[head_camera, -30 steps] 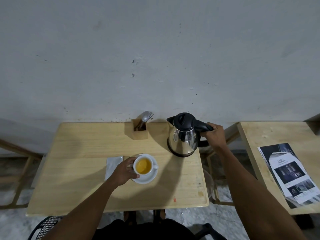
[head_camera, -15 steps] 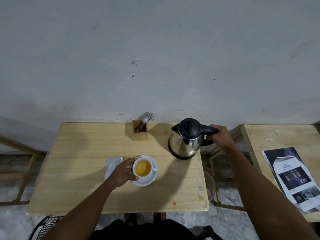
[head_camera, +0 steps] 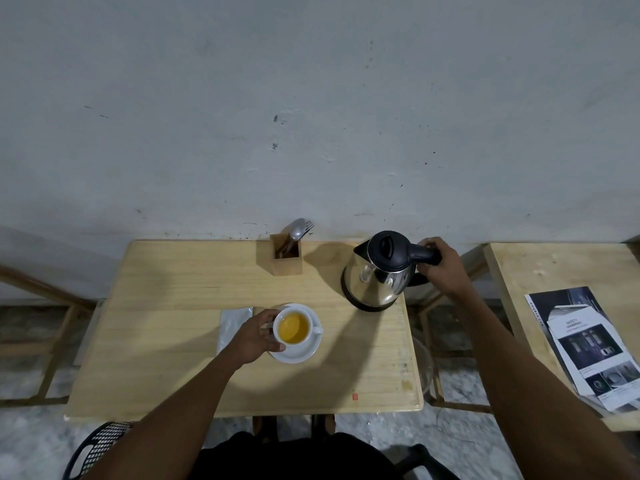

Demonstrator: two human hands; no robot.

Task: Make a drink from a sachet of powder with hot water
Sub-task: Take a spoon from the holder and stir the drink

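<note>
head view | kettle [head_camera: 377,271] moved right to the bench [head_camera: 173,271] far corner, upright | right hand [head_camera: 441,268] clamped on its handle | left hand [head_camera: 254,337] wrapped round cup [head_camera: 294,328] of yellow drink on saucer [head_camera: 304,355] | pouring looks done, stirring likely next

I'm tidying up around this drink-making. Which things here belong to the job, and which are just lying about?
For the job: kettle, held by the right hand; cup steadied by the left hand; saucer; silver sachet.

Lying about: wooden cutlery holder; leaflets on the side table.
</note>
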